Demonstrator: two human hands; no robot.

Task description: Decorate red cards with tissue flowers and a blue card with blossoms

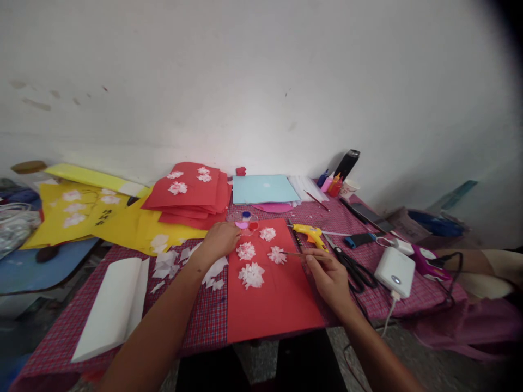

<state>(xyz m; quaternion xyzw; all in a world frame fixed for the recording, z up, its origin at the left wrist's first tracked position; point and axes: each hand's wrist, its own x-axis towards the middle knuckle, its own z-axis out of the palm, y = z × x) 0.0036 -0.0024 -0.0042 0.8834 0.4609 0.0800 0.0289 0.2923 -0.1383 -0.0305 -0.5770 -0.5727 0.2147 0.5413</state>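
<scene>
While a checked tablecloth (206,326) spreads out underneath, a red sheet (273,310) lies right in front of the person. Right hand (330,275) is in a narrow pinch by the sheet's right edge; left hand (220,238) is at the upper left, can't tell if it's gripping anything. Yellow glue gun (309,234) just past the right hand, paint palette (242,225) by the left. Four pale paper flowers (251,275) sit on the sheet, and that pinch holds a thin brush (293,253), tip at the rightmost one.
</scene>
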